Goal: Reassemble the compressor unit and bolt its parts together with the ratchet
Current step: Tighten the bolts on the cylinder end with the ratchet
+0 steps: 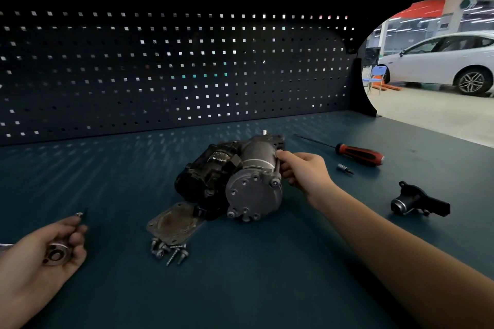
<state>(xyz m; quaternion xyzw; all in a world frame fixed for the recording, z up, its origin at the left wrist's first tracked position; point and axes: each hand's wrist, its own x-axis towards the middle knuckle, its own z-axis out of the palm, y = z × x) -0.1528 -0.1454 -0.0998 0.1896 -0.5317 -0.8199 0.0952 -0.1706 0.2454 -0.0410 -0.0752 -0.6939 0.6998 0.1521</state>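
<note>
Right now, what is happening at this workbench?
A person's right hand grips the compressor unit on the bench; the left hand holds a small metal flange in its palm. A cover plate and loose bolts lie in front of the unit, not yet fitted. A screwdriver lies to the right; no ratchet shows.

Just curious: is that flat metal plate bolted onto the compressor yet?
Off. The plate lies on the bench by the compressor, with screws loose beside it.

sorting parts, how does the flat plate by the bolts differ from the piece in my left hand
The flat plate lies on the bench; the metal piece sits in the left hand. The plate is larger and squarish, the piece smaller, round-holed. Both are metal.
</note>
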